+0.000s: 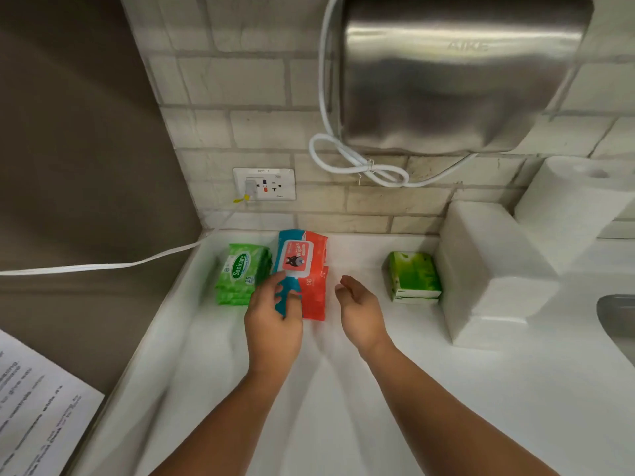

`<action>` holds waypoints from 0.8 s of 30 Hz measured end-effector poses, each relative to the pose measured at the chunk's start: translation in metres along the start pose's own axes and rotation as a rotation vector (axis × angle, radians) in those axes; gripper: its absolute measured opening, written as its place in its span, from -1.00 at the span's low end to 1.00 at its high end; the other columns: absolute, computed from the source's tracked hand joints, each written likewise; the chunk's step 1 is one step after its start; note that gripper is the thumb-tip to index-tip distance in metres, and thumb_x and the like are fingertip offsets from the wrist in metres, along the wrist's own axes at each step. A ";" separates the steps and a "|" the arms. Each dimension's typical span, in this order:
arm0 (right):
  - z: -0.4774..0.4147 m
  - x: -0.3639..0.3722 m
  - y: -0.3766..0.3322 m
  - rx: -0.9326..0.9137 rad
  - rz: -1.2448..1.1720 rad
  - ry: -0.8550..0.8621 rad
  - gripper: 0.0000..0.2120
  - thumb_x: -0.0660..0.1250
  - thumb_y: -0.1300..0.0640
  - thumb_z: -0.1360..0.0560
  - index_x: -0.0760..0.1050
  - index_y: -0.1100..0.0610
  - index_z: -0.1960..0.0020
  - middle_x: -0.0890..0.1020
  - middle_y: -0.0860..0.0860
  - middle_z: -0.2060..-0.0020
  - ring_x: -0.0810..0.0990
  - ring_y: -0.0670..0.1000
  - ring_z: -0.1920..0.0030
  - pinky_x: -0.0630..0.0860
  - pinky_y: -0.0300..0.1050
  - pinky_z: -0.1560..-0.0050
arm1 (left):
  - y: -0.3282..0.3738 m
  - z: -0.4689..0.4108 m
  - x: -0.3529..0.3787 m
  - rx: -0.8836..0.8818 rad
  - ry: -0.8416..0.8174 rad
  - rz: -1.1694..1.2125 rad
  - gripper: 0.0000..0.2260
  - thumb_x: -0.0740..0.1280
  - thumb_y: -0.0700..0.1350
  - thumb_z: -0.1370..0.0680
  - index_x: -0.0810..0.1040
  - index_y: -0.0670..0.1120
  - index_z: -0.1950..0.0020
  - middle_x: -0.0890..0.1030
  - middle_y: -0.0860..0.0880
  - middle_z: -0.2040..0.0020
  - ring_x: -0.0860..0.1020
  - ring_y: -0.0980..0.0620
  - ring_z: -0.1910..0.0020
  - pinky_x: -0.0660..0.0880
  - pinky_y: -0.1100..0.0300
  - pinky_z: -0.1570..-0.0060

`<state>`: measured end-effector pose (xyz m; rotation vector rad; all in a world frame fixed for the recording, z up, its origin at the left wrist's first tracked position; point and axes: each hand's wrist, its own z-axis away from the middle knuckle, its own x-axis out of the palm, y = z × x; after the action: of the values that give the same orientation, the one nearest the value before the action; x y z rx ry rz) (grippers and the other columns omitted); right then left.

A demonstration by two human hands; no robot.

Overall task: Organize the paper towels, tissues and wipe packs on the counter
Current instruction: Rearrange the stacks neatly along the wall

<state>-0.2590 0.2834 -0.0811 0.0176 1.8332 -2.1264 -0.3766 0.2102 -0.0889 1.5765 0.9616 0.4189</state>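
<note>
A stack of green Sanicare wipe packs (240, 274) lies on the white counter (343, 389) near the left wall. Right beside it sits a red and blue wipes pack (305, 266) on top of others like it. My left hand (273, 321) grips the near blue end of that pack. Just right of the pack, my right hand (359, 309) hovers with fingers apart and holds nothing. Farther right stand two stacked green tissue packs (414, 278), a tall stack of white folded paper towels (488, 280) and a white paper towel roll (574, 204).
A steel hand dryer (453, 73) hangs on the tiled wall with a looped white cable (357, 163) under it. A wall socket (264, 183) sits above the wipes. The sink's edge (616, 324) shows at right, a printed sheet (34, 413) at lower left.
</note>
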 end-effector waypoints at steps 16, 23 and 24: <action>-0.049 -0.116 0.041 0.015 0.255 0.373 -0.57 0.22 0.14 -0.59 0.40 0.04 -0.46 0.58 0.05 -0.30 0.54 0.17 -0.27 0.41 -0.12 -0.17 | 0.007 0.014 0.166 -0.238 -0.584 -0.140 -0.74 0.32 -0.09 -0.60 0.60 -0.08 -0.27 0.67 -0.04 -0.20 0.63 -0.06 -0.14 0.53 0.12 -0.21; -0.068 -0.117 0.064 0.152 0.170 0.317 -0.50 0.18 0.02 -0.65 0.23 0.11 -0.55 0.52 0.08 -0.35 0.51 0.19 -0.33 0.40 -0.13 -0.24 | 0.001 0.014 0.199 -0.317 -0.587 -0.091 -0.71 0.25 -0.11 -0.59 0.59 0.03 -0.29 0.69 -0.02 -0.16 0.64 -0.06 -0.12 0.57 0.03 -0.18; -0.071 -0.118 0.066 0.163 0.154 0.316 -0.54 0.17 0.01 -0.64 0.28 0.12 -0.51 0.55 0.10 -0.32 0.53 0.20 -0.28 0.45 -0.05 -0.27 | 0.002 0.014 0.200 -0.316 -0.579 -0.084 -0.72 0.24 -0.10 -0.62 0.58 0.04 -0.30 0.69 -0.02 -0.16 0.63 -0.07 -0.12 0.57 0.00 -0.19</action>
<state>-0.1455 0.3726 -0.1305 0.5441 1.7456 -2.2558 -0.2462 0.3549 -0.1383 1.2564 0.4825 0.0374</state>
